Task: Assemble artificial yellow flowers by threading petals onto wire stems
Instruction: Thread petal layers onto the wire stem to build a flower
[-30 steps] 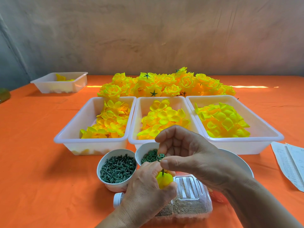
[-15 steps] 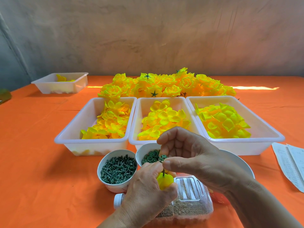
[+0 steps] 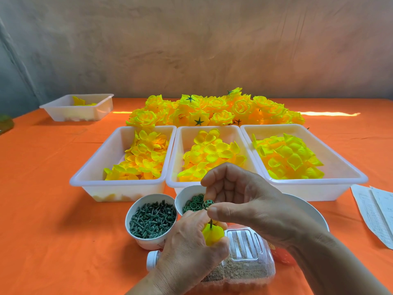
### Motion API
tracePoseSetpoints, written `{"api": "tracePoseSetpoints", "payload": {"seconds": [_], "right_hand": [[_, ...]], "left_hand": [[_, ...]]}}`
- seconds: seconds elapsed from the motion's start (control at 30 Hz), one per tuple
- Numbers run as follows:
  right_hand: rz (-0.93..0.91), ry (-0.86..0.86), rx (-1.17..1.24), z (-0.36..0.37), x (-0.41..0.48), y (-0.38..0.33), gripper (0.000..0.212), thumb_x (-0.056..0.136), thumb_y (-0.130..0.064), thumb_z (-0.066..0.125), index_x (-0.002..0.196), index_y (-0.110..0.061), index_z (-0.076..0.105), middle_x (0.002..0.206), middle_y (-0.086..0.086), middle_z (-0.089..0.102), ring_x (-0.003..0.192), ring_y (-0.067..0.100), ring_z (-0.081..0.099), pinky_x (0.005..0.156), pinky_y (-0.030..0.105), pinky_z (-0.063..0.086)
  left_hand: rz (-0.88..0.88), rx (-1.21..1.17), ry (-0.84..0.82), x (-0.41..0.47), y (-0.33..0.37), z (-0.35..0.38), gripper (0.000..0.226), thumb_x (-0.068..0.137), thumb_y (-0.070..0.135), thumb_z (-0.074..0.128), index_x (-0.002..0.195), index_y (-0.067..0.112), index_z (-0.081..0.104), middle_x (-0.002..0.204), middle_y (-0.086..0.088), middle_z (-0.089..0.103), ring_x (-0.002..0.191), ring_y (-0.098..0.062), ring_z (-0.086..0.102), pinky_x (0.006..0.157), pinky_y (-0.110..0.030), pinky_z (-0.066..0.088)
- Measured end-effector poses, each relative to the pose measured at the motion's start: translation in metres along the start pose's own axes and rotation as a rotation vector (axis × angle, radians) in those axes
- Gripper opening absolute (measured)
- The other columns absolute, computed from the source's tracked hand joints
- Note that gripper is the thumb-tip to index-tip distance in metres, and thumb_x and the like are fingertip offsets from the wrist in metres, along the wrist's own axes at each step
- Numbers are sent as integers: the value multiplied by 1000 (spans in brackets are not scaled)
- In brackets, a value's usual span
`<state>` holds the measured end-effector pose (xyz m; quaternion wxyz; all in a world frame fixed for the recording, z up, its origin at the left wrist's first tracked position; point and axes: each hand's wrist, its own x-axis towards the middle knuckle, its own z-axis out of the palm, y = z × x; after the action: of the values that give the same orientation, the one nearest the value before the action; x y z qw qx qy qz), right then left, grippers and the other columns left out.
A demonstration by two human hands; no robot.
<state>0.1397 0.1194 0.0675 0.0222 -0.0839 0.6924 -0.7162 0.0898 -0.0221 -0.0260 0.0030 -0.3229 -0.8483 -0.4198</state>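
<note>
My left hand (image 3: pixel 187 250) grips a small yellow petal bud (image 3: pixel 213 234) with a thin green stem (image 3: pixel 211 224) sticking up out of it. Just above it, my right hand (image 3: pixel 248 203) pinches a small green ring piece (image 3: pixel 208 203) between thumb and fingers, over the stem's tip. Three white trays hold loose yellow petals: left (image 3: pixel 85 177), middle (image 3: pixel 172 184), right (image 3: pixel 340 165). A cup of green stem pins (image 3: pixel 152 220) and a cup of green rings (image 3: pixel 192 205) stand in front of the trays.
A heap of finished yellow flowers (image 3: pixel 212 109) lies behind the trays. A small white tray (image 3: pixel 78 107) sits far left. A clear plastic jar (image 3: pixel 244 260) lies on its side under my hands. A white bowl (image 3: pixel 308 209) and papers (image 3: pixel 376 211) are at the right on the orange cloth.
Both hands stay almost where they were. My right hand keeps the green ring at the stem's tip above the bud, with only tiny shifts.
</note>
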Motion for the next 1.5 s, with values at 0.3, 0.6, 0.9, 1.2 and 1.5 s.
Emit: {"api": "tracePoseSetpoints", "payload": {"seconds": [0.3, 0.6, 0.9, 1.2, 1.5], "right_hand": [[-6, 8, -3, -3, -2, 2, 33, 69, 3, 69, 98, -10, 62, 79, 0, 62, 68, 10, 58, 64, 20, 50], [2, -7, -48, -4, -1, 14, 31, 70, 0, 69, 97, -14, 63, 83, 2, 59, 73, 12, 53, 67, 27, 46], [51, 11, -506, -7, -9, 32, 21, 71, -14, 66, 82, -31, 61, 63, -9, 48, 62, 12, 41, 59, 40, 37], [-33, 28, -445, -8, -10, 33, 17, 73, -35, 70, 87, -27, 67, 76, -6, 56, 69, 12, 46, 64, 38, 41], [-97, 130, -516, -9, -9, 47, 20, 70, -49, 71, 78, -31, 72, 75, -5, 58, 63, 7, 47, 61, 32, 41]], "left_hand": [[-4, 19, -12, -1, 1, -1, 25, 64, 56, 53, 85, 44, 57, 107, 46, 44, 97, 8, 48, 68, -9, 35], [14, 44, 23, 0, 3, 2, 30, 66, 45, 58, 93, 51, 46, 103, 43, 45, 97, 8, 46, 75, -3, 35], [-65, -124, 27, -2, 0, 0, 38, 59, 46, 60, 95, 39, 49, 81, 14, 64, 72, -3, 59, 61, -19, 46], [-98, -77, 10, -1, 0, 0, 38, 62, 55, 57, 97, 49, 45, 91, 29, 60, 82, 4, 59, 62, -15, 41], [-103, -75, 8, -1, -1, 0, 34, 62, 47, 59, 93, 37, 47, 87, 16, 64, 80, -3, 60, 63, -20, 47]]}}
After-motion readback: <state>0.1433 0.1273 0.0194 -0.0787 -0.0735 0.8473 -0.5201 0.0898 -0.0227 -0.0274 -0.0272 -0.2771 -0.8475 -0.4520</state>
